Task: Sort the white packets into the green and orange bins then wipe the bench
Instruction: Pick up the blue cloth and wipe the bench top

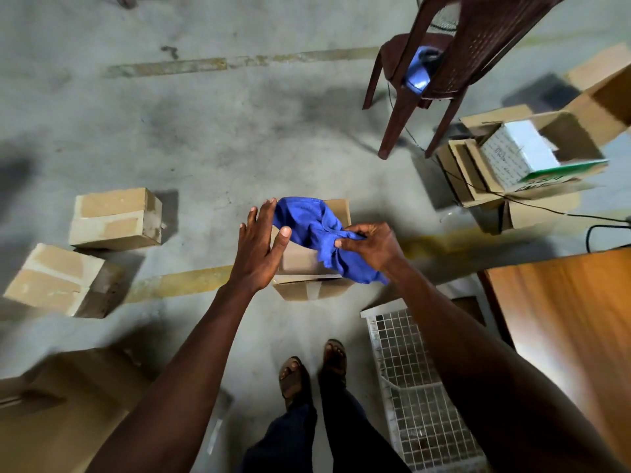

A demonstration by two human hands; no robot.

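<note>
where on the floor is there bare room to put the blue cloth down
Bare concrete lies between the two sealed boxes at left and the brown chair, beyond the box under the blue cloth. Crowded: the right side, with open cartons, the wire rack and the wooden surface.

Bunched blue cloth (309, 227), held aloft

Almost nothing here can be read. The white carton (512, 155) standing inside the open cardboard box (532, 186) at the right carries lines of small dark print on its side, too small and blurred to make out. Just below it, the green-and-white flap (563, 172) shows parts of large green letters, cut off and tilted, not legible. The closed cardboard boxes on the floor bear no readable marks.
</note>
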